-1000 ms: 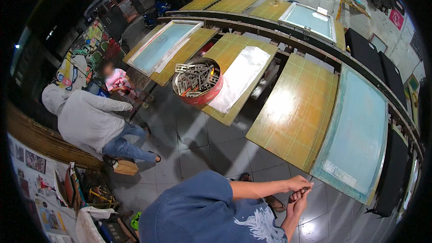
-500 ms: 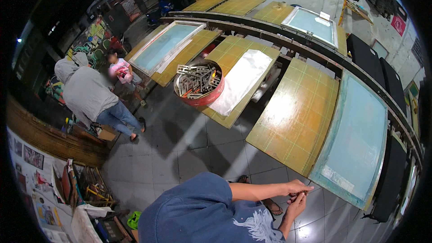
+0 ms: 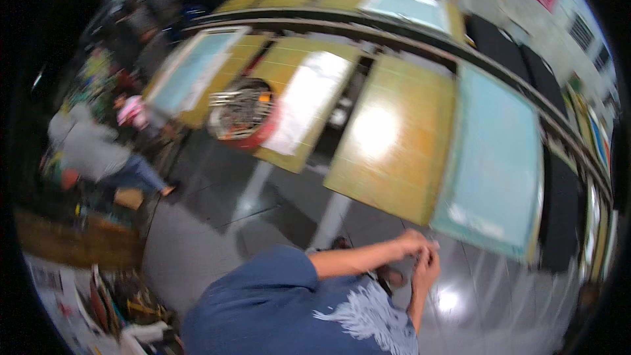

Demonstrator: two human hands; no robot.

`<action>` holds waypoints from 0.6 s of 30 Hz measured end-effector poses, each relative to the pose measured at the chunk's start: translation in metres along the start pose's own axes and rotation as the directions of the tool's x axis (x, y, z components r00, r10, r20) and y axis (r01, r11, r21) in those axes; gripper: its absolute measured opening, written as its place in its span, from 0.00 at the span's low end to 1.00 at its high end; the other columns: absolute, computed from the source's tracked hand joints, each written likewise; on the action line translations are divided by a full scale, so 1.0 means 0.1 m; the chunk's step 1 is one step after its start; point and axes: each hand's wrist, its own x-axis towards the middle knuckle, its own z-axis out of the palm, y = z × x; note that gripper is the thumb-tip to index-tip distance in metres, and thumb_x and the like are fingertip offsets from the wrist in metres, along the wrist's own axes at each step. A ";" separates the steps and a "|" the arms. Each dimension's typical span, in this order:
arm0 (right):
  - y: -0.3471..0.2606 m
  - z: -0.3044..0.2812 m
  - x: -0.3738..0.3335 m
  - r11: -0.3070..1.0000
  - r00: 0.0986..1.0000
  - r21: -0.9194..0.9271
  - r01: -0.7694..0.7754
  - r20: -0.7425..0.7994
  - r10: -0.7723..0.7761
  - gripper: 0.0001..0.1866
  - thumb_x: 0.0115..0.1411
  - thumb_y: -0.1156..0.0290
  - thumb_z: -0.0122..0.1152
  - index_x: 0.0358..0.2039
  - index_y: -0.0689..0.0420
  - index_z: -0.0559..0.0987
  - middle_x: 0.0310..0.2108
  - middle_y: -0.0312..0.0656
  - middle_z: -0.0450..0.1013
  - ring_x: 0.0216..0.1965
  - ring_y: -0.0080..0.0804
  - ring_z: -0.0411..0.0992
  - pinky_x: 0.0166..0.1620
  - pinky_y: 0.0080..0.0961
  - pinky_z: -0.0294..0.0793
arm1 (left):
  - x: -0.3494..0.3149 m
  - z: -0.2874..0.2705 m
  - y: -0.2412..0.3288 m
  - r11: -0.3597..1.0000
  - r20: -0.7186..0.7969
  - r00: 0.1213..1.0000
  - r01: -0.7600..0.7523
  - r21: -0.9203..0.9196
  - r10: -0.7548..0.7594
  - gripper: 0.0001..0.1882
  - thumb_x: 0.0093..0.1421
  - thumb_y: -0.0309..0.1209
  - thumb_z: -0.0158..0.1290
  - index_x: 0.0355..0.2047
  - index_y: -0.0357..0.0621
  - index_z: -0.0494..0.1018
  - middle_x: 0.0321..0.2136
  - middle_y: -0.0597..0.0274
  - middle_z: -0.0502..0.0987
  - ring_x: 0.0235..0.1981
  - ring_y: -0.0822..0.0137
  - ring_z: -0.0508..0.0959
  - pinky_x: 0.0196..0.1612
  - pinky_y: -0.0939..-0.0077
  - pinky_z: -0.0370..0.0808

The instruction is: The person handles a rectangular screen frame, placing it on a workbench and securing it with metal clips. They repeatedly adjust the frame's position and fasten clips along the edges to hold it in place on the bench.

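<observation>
Where hands (image 3: 420, 256) meet, blurred yellow frame (image 3: 394, 138) beyond.

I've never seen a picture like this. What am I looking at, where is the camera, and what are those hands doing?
The camera sits on a person's head and looks down through a very wide lens, so straight edges bend. The blue shirt at the bottom is the wearer's own. Their left hand and right hand meet in front of them, pinching something too small and blurred to name. Beyond lie large yellow framed panels, a pale blue one, and a round red tub of metal parts. Another person in grey crouches at left.
</observation>
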 end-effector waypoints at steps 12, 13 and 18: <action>-0.08 0.06 -0.03 0.567 0.778 0.535 -0.627 0.389 0.494 0.22 0.73 0.55 0.44 0.35 0.62 0.76 0.22 0.36 0.72 0.20 0.27 0.69 0.25 0.24 0.67 | -0.15 -0.11 0.20 0.993 0.137 0.984 0.119 -0.015 -0.116 0.17 0.67 0.40 0.55 0.48 0.42 0.78 0.28 0.69 0.74 0.30 0.75 0.72 0.31 0.80 0.69; -0.12 0.06 -0.05 0.724 0.854 0.452 -0.520 0.255 0.454 0.20 0.72 0.57 0.47 0.35 0.62 0.76 0.23 0.36 0.73 0.19 0.25 0.68 0.25 0.23 0.68 | -0.13 -0.11 0.15 0.994 0.081 0.991 0.111 -0.022 -0.109 0.18 0.64 0.43 0.58 0.43 0.41 0.78 0.26 0.70 0.72 0.30 0.75 0.72 0.31 0.80 0.70; -0.25 0.04 -0.12 0.992 0.997 -0.098 -0.076 -0.038 0.072 0.13 0.67 0.65 0.56 0.35 0.64 0.76 0.19 0.38 0.74 0.22 0.27 0.74 0.27 0.27 0.70 | -0.02 -0.01 0.06 0.994 -0.081 0.991 0.108 0.016 -0.106 0.20 0.61 0.48 0.61 0.35 0.42 0.75 0.26 0.70 0.72 0.30 0.75 0.72 0.31 0.80 0.69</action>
